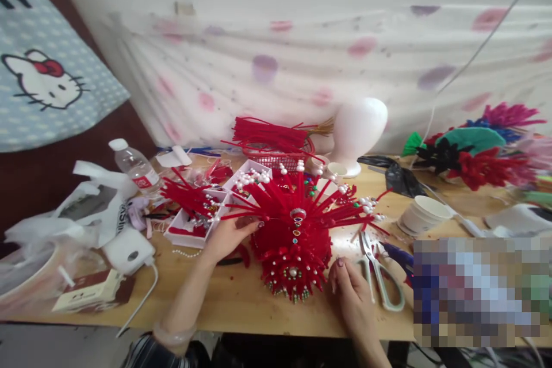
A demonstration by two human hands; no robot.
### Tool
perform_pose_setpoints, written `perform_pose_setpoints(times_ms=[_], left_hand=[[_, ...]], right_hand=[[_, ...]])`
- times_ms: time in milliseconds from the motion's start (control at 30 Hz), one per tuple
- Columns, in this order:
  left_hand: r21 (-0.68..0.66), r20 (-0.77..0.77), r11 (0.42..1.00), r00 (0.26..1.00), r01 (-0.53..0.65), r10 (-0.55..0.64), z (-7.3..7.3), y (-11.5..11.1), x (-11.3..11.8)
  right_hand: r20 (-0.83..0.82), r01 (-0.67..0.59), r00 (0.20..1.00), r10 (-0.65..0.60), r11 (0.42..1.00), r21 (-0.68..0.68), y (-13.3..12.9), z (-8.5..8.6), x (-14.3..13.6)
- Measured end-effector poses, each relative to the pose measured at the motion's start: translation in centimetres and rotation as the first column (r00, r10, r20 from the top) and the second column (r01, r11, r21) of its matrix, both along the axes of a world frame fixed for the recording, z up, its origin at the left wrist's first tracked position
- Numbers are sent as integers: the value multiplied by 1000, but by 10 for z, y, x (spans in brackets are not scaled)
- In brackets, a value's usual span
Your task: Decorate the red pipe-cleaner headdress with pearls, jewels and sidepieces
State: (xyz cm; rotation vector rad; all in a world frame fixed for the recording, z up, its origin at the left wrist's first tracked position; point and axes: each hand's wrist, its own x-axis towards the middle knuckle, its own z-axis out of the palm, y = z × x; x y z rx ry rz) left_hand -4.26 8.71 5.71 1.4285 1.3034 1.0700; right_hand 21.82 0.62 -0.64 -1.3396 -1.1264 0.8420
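Observation:
A red velvety headpiece stands on the wooden table, with red stems fanned out at its top and white and green beads at their tips. A row of set stones runs down its middle to a beaded red flower. My left hand reaches its left side, the fingers closed on the edge there. Close to the lower right of the piece is my right hand, its fingers curled together; anything between them is hidden. Scissors with pale green handles lie just right of that hand.
White boxes of beads and red stems sit at left, near a water bottle and plastic bags. Behind are a red basket and a white foam head. To the right are paper cups and colourful flowers.

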Motion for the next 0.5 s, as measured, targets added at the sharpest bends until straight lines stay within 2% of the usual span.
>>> perform_pose_setpoints(times_ms=[100, 233, 367, 500], left_hand=[[12, 26, 998, 998, -60, 59, -8, -16, -3], [-8, 52, 989, 988, -148, 149, -19, -53, -4], [-7, 8, 977, 977, -214, 214, -44, -86, 2], [72, -81, 970, 968, -231, 237, -66, -103, 10]], right_hand=[[-9, 30, 999, -31, 997, -68, -1, -2, 1], [-71, 14, 997, -18, 998, -56, -1, -7, 0], [-75, -3, 997, 2, 1000, -8, -1, -8, -2], [-49, 3, 999, -1, 999, 44, -2, -5, -2]])
